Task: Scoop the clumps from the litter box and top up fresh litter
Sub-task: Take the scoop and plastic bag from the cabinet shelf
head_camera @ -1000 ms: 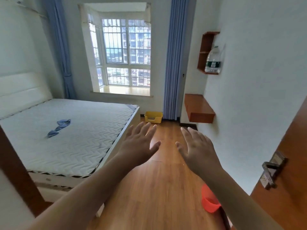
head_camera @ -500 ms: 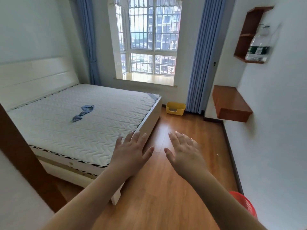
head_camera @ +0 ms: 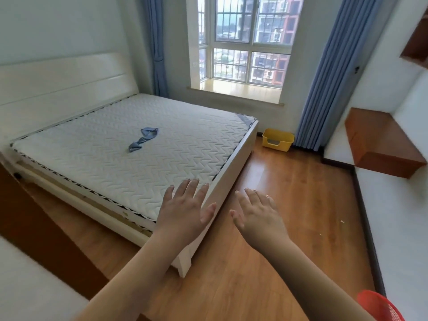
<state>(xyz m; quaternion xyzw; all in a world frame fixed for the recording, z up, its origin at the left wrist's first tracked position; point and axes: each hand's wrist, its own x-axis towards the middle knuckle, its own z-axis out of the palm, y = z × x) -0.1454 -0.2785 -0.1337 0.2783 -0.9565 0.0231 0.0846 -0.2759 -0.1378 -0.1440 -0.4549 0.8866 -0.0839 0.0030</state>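
Observation:
A yellow litter box [head_camera: 278, 139] stands on the wooden floor at the far end of the room, between the bed's far corner and the blue curtain. Its inside is too far away to make out. My left hand [head_camera: 185, 210] is stretched out palm down over the bed's near corner, fingers spread and empty. My right hand [head_camera: 259, 215] is held out beside it over the floor, also spread and holding nothing. Both hands are well short of the litter box. No scoop or litter bag shows.
A white bed [head_camera: 129, 154] with a bare mattress fills the left; a blue cloth [head_camera: 143, 139] lies on it. A wooden shelf [head_camera: 379, 144] juts from the right wall. A red mesh basket [head_camera: 379, 306] sits at the bottom right. Bare wood floor [head_camera: 289, 205] runs between bed and wall.
The view has moved forward into the room and tilted down. The litter box looks nearer, and both hands have stayed outstretched and empty.

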